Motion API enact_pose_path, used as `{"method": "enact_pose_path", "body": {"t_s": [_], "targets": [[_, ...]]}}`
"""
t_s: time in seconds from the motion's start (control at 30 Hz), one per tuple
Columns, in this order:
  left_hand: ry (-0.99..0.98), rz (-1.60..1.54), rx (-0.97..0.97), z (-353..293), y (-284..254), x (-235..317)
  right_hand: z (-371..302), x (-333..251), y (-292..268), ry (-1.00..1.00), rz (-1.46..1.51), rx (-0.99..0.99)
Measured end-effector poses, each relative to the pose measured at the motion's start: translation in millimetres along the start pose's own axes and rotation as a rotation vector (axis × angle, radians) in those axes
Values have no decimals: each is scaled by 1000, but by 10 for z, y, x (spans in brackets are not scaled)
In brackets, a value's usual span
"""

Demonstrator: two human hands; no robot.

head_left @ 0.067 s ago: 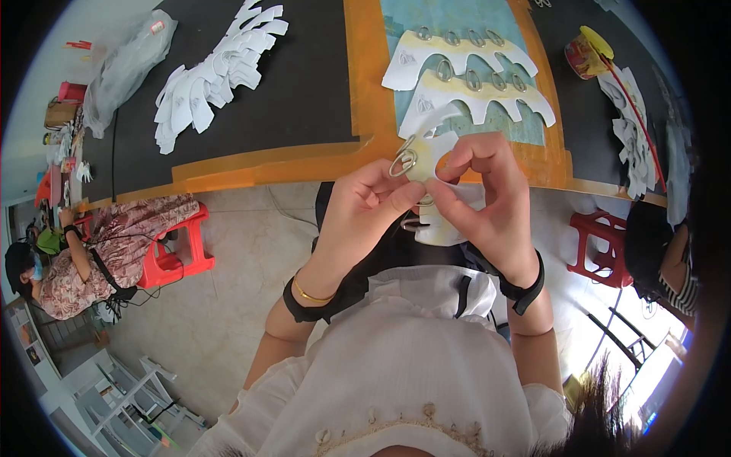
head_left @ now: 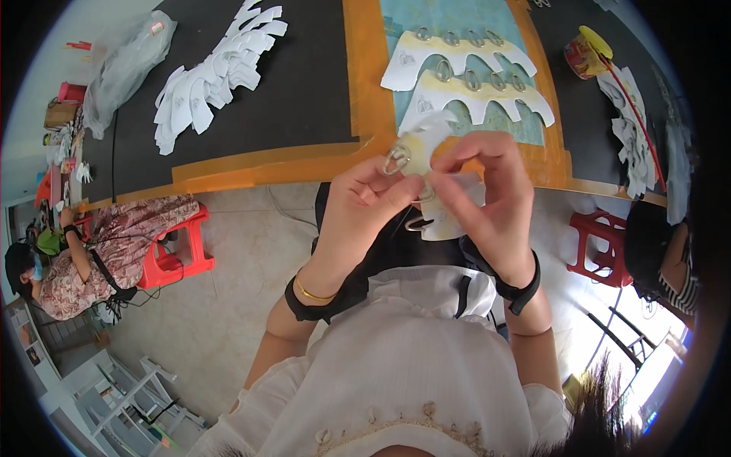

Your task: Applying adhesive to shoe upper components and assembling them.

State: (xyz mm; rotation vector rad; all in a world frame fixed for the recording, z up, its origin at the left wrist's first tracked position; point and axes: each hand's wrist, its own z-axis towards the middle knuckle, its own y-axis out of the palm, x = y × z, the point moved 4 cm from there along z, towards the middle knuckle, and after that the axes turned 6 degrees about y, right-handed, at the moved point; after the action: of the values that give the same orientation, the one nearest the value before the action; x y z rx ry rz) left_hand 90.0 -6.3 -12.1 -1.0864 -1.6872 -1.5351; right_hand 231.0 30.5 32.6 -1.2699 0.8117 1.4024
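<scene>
A white scalloped piece [head_left: 436,139], yellowish along one edge, is held tilted just off the table's near edge. Oval metal rings [head_left: 397,158] sit along its yellowish side. My left hand [head_left: 373,194] is closed on this side, the thumb pressing near a ring. At the piece's middle, my right hand [head_left: 495,186] is closed, thumb and forefinger pinching at its edge; the fingertips are slightly blurred and partly cover it. Beyond my hands, two similar scalloped pieces, a farther one [head_left: 407,72] and a nearer one [head_left: 478,107], lie flat with several rings along their yellowed edges.
A blue-green sheet [head_left: 487,15] framed by orange tape [head_left: 365,84] covers the table's middle. Overlapping white cutouts [head_left: 198,91] lie at left, more [head_left: 628,122] at right beside a yellow-rimmed tub [head_left: 585,57]. People sit at both sides, near red stools [head_left: 183,247].
The held piece has tilted and shifted slightly, its lower end rising a little. My right thumb and fingers have moved slightly at its edge; my left hand keeps its hold.
</scene>
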Motion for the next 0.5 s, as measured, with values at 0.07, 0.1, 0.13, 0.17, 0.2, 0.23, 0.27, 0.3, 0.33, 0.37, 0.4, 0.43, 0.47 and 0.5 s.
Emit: {"method": "enact_pose_path", "body": {"t_s": [0.07,0.1,0.13,0.17,0.2,0.23,0.27,0.3,0.33,0.37,0.4,0.43,0.47,0.5], "targets": [[148,-157,155,43,-5,41,27,-40,-53,-109,-35,159],[183,-188,167,86,-24,56,43,-60,-98,-224,-61,316],[200,-182,158,130,-12,68,71,-72,-104,-244,-56,319],[234,-215,186,171,1,92,95,-123,-80,-296,-173,254],[264,-254,207,198,12,115,111,-180,-62,-346,-298,196],[289,-249,171,220,10,138,174,-250,-18,-347,-343,192],[312,-244,150,253,37,206,241,-313,-11,-375,-345,205],[327,-225,156,294,67,244,300,-336,-9,-371,-430,179],[347,-206,164,332,104,309,365,-363,-3,-368,-513,154],[363,-255,130,371,177,402,437,-379,-23,-410,-508,187],[390,-250,108,416,204,470,500,-419,-41,-442,-510,201],[383,-281,99,459,222,539,561,-483,-51,-485,-552,214],[377,-313,87,512,241,610,627,-548,-63,-529,-595,229],[398,-312,69,543,265,693,690,-610,-68,-555,-599,239]]}}
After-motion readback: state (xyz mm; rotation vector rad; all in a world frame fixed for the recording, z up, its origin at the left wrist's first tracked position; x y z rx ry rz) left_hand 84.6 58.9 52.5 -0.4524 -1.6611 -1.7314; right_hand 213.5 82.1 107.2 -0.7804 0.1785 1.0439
